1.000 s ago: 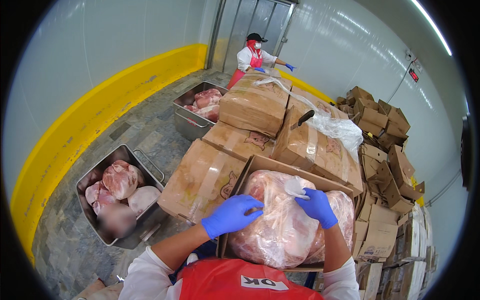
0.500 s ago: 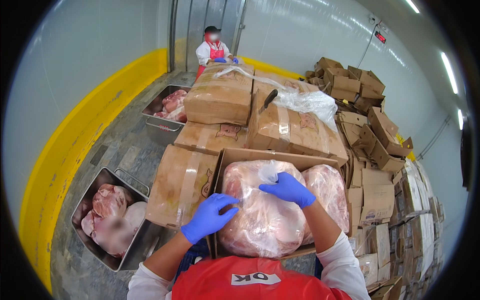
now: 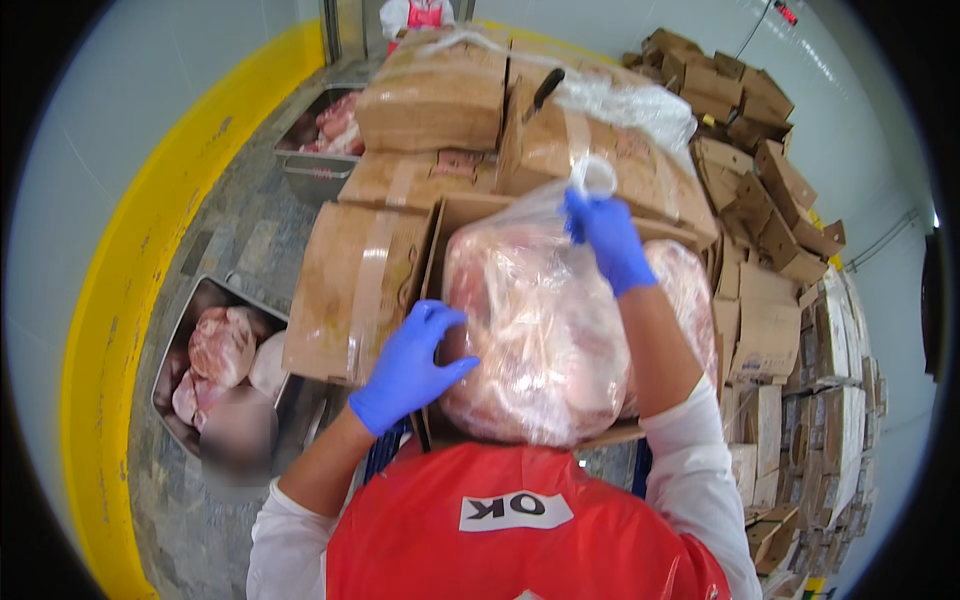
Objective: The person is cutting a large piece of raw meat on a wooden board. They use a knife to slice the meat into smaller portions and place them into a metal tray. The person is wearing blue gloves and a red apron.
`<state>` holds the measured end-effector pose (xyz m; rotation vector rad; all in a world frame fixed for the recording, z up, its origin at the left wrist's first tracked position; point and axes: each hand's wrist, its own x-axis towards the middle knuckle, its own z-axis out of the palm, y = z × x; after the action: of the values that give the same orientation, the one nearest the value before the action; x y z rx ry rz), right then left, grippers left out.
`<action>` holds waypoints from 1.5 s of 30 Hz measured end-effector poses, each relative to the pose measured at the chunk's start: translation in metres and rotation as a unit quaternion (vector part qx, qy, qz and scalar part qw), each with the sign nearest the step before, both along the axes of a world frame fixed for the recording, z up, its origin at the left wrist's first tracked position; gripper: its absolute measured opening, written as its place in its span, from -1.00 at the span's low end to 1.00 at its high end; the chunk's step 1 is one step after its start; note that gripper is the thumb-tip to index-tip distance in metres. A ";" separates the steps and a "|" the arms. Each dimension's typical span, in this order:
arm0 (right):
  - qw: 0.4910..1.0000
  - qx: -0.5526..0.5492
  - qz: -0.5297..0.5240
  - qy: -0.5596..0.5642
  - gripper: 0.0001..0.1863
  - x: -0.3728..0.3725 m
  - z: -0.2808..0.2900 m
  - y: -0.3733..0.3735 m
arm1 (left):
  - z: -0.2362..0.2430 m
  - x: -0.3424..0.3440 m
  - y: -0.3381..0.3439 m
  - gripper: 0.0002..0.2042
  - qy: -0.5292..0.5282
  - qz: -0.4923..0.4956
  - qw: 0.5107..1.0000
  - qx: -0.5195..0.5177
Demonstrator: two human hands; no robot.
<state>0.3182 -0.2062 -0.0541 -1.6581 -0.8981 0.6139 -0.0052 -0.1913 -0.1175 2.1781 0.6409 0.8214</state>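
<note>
In blue gloves, my right hand (image 3: 605, 235) grips the gathered top of a clear plastic bag (image 3: 530, 340) of pale pink meat and pulls it upward. My left hand (image 3: 415, 365) is at that bag's left side, fingers apart and curved, by the rim of the open cardboard box (image 3: 435, 250) holding it. A second wrapped piece of meat (image 3: 680, 300) lies on the right in that box. Behind, a black-handled knife (image 3: 546, 90) rests on a closed carton (image 3: 590, 145), beside crumpled clear film (image 3: 640, 115).
Closed cartons (image 3: 340, 285) are stacked around the open box. Two steel tubs of meat (image 3: 173, 385), (image 3: 310, 170) stand at left. Flattened and open cardboard boxes (image 3: 770, 230) pile at right, above stacks of packaged goods (image 3: 830, 430). A co-worker (image 3: 420, 15) stands at the far end.
My right hand has risen forward, drawing the bag's top up. My left hand stays at the bag's left side. The view has shifted; the co-worker is now partly cut off.
</note>
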 end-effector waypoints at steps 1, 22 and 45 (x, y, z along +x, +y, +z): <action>0.999 0.010 -0.012 0.045 -0.61 0.006 0.000 0.009 | 0.000 -0.006 0.000 -0.60 0.058 -0.016 0.998 -0.026; 0.972 -0.060 0.107 -0.198 -0.43 0.053 -0.002 -0.150 | 0.024 0.015 0.005 -0.72 0.065 -0.076 0.994 0.049; 0.902 -0.134 0.090 -0.400 -0.51 -0.139 -0.039 -0.216 | 0.004 -0.003 -0.038 -0.49 0.146 -0.203 0.943 0.218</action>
<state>0.1791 -0.4218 -0.0929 -2.1368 -1.6247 0.1474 -0.0081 -0.2290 -0.1133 2.7393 0.1279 0.4488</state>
